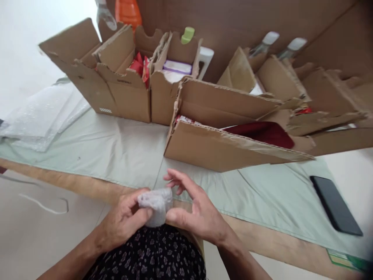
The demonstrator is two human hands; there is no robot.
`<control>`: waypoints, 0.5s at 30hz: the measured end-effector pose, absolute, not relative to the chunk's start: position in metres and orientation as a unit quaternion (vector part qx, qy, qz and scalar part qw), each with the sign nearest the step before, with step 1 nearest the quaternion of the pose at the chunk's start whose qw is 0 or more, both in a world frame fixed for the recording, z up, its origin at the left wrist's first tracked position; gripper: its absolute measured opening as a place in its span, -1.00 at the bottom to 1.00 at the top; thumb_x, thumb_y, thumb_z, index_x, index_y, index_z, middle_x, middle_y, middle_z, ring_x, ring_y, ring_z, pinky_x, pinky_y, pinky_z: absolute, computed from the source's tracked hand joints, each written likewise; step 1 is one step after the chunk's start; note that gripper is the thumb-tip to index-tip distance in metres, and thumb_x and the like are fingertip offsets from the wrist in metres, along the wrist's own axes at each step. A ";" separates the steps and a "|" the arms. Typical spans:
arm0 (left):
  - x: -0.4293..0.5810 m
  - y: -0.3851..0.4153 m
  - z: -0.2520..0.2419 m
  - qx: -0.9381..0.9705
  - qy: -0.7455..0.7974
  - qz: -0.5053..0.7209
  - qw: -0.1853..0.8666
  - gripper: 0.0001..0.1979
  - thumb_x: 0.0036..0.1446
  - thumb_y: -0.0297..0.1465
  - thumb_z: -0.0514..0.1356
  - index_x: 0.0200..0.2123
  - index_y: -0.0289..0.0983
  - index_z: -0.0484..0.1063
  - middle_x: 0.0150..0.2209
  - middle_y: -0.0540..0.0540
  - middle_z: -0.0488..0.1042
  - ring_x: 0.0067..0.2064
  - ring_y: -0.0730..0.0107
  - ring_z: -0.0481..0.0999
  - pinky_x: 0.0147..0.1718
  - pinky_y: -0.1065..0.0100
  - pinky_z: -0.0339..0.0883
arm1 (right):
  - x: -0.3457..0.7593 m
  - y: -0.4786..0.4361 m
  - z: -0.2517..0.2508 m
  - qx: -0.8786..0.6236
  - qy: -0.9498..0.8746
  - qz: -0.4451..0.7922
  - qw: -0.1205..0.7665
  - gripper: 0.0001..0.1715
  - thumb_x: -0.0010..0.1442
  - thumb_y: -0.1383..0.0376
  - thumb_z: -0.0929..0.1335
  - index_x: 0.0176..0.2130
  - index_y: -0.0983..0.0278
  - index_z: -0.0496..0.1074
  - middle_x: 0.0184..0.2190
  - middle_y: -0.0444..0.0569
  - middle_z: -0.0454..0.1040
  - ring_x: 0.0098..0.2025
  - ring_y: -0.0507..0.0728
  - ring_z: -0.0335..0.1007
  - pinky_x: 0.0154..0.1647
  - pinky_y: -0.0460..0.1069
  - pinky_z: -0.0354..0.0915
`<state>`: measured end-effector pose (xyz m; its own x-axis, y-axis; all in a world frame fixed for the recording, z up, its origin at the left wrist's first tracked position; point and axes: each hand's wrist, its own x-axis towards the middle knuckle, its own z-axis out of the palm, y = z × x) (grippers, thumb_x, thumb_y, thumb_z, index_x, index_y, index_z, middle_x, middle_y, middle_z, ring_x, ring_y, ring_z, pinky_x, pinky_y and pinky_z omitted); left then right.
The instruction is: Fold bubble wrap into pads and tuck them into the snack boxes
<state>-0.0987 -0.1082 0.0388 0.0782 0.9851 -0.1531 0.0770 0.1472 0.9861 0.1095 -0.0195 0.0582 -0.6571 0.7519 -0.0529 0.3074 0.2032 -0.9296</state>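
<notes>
Left hand (128, 216) holds translucent bundle (159, 208) | direction, long axis unclear

The small bundle (159, 208) looks like crinkled, translucent plastic; the loose sheets (48, 114) are shiny, bubbly plastic. The boxes (204, 148) are matt cardboard, rough and corrugated along their edges. The bench cloth (131, 146) is wrinkled with a soft sheen. The phone (335, 204) looks smooth, the orange bottle (128, 13) plastic.
</notes>
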 end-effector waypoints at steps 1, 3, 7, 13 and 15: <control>-0.096 -0.105 0.043 0.543 0.529 0.400 0.516 -0.85 0.29 -0.40 0.17 -0.37 -0.24 0.45 -0.44 0.04 0.44 -0.41 0.46 0.40 -0.42 0.46 0.27 | 0.112 -0.019 0.063 -0.352 -0.742 0.536 0.196 -0.08 0.11 0.00 0.57 0.33 0.17 0.31 0.15 0.04 0.54 0.08 0.20 0.51 0.11 0.10 0.41; -0.088 -0.098 0.048 0.600 0.529 0.371 0.472 -0.86 0.25 -0.42 0.15 -0.38 -0.24 0.43 -0.47 0.06 0.42 -0.43 0.47 0.38 -0.42 0.45 0.24 | 0.115 -0.019 0.071 -0.359 -0.754 0.523 0.170 -0.33 0.10 0.17 0.59 0.16 0.15 0.47 -0.02 -0.07 0.62 0.00 0.17 0.53 0.13 0.09 0.35; -0.073 -0.092 0.045 0.594 0.557 0.335 0.474 -0.86 0.15 -0.45 0.17 -0.22 -0.20 0.48 -0.39 0.08 0.50 -0.38 0.44 0.46 -0.38 0.46 0.32 | 0.124 -0.024 0.081 -0.380 -0.768 0.475 0.201 -0.94 0.26 0.36 0.43 -0.22 0.21 0.52 -0.32 -0.17 0.60 -0.25 0.05 0.50 -0.08 -0.02 0.33; -0.064 -0.089 0.032 0.626 0.542 0.320 0.461 -0.80 0.14 -0.52 0.09 -0.27 -0.17 0.49 -0.44 0.11 0.52 -0.43 0.48 0.50 -0.41 0.51 0.34 | 0.145 -0.022 0.088 -0.379 -0.789 0.441 0.200 -0.70 0.14 0.44 0.45 -0.11 0.19 0.50 -0.22 -0.13 0.62 -0.18 0.09 0.52 -0.09 -0.02 0.34; -0.065 -0.083 0.038 0.674 0.501 0.333 0.429 -0.78 0.14 -0.54 0.12 -0.25 -0.15 0.48 -0.42 0.12 0.54 -0.42 0.50 0.54 -0.39 0.54 0.38 | 0.155 -0.018 0.100 -0.356 -0.810 0.428 0.185 -0.70 0.12 0.49 0.43 -0.16 0.18 0.49 -0.26 -0.15 0.61 -0.22 0.08 0.52 -0.11 -0.01 0.34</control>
<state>-0.0650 -0.0828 0.0379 0.2770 0.9607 0.0188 0.3889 -0.1300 0.9121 0.1555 -0.0181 0.1003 -0.6782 0.7349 -0.0053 0.4181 0.3799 -0.8251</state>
